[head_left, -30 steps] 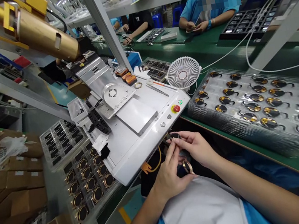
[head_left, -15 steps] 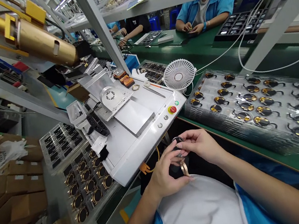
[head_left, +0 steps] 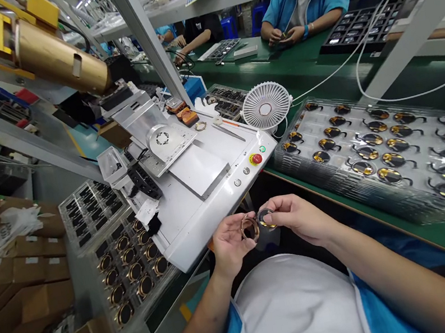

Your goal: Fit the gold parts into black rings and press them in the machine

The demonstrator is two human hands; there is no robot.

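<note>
My left hand grips a rose-gold watch case ring by its edge, its opening turned toward me. Close beside it, my right hand pinches a round dark watch display with a gold-coloured part along its lower edge. A small gap lies between ring and display. Both are held above my lap, in front of the white machine base. To the right, a clear plastic tray holds rows of similar round displays with black tails. At the left, another tray carries gold-rimmed round watch cases.
A metal fixture stands on the machine beneath a gold cylinder. Beside the red button is a white fan. Tweezers lie on the machine. Cardboard boxes are at far left; a co-worker sits opposite.
My left hand has turned and shifted left, bringing the ring upright and facing me. The display in my right hand now shows its gold part, and the hands are further apart.
</note>
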